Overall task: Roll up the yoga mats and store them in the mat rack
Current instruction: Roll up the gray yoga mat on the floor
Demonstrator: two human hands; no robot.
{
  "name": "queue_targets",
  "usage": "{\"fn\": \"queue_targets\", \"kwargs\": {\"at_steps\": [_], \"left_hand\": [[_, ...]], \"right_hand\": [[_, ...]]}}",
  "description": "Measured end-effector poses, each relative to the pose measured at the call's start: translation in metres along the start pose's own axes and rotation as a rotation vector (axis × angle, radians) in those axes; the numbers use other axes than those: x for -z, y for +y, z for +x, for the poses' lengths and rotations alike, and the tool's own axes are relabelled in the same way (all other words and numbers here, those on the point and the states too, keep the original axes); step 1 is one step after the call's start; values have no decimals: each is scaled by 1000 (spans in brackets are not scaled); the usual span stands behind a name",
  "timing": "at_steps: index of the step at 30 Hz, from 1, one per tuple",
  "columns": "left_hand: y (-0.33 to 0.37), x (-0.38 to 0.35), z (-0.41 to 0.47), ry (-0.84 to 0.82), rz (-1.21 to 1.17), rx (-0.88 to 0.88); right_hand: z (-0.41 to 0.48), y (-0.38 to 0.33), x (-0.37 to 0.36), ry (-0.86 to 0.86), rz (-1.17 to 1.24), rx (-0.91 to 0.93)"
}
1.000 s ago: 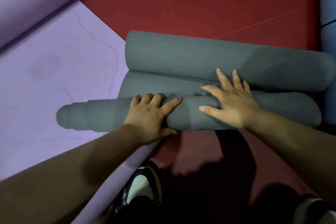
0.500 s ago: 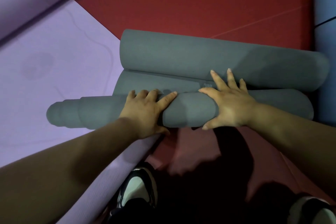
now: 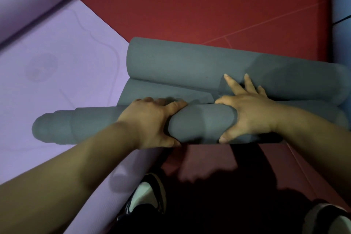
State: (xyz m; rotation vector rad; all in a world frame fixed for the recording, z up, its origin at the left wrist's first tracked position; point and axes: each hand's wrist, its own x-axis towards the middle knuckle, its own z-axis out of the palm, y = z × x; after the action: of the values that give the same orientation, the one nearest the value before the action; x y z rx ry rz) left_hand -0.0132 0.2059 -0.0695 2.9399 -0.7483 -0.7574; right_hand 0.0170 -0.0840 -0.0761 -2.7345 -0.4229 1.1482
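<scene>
A grey yoga mat [image 3: 201,125] lies across the red floor, rolled from the near end into a tight roll whose left end sticks out unevenly over the purple mat. Its far end [image 3: 190,62] curls up in a second, fatter roll just behind, with a short flat strip between. My left hand [image 3: 150,121] grips the near roll from above, thumb underneath. My right hand [image 3: 247,114] grips the same roll a little to the right, fingers spread forward onto the flat strip and touching the far roll.
A purple mat [image 3: 47,85] lies unrolled at the left, its far end [image 3: 24,0] curled. A blue rolled mat [image 3: 341,15] stands at the right edge. My shoes [image 3: 146,197] are close under the roll. No mat rack is in view.
Both hands shifted from lying flat on the near roll to wrapping around it, thumbs now under. The roll has turned forward, narrowing the flat strip before the far roll.
</scene>
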Motion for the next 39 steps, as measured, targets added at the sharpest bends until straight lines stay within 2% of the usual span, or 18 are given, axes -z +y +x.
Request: {"fn": "queue_targets", "kwargs": {"at_steps": [8, 10, 14, 18, 20, 23, 25, 29, 33, 39], "left_hand": [[22, 2, -35, -63, -46, -28], [20, -7, -32, -79, -73, -19], [4, -26, -22, -117, -187, -25], [-2, -38, -18, -130, -108, -18], [-2, -38, -18, -69, -26, -7], [4, -45, -22, 192, 90, -71], [15, -55, -25, 285, 125, -77], [22, -65, -22, 266, 133, 11], [15, -62, -19, 237, 119, 38], [13, -63, -17, 238, 110, 29]], "right_hand": [[-32, -2, -12, -147, 25, 59], [-30, -2, -23, -102, -13, 67], [-18, -9, -48, 127, 23, 15], [-3, -14, -63, 274, 16, -13], [1, -12, -62, 293, 25, -21], [8, -9, -57, 303, 52, -28], [14, -9, -51, 300, 74, -37], [22, -12, -45, 322, 51, -94], [17, -25, -54, 633, -61, -211], [24, -22, -53, 549, 19, -246]]}}
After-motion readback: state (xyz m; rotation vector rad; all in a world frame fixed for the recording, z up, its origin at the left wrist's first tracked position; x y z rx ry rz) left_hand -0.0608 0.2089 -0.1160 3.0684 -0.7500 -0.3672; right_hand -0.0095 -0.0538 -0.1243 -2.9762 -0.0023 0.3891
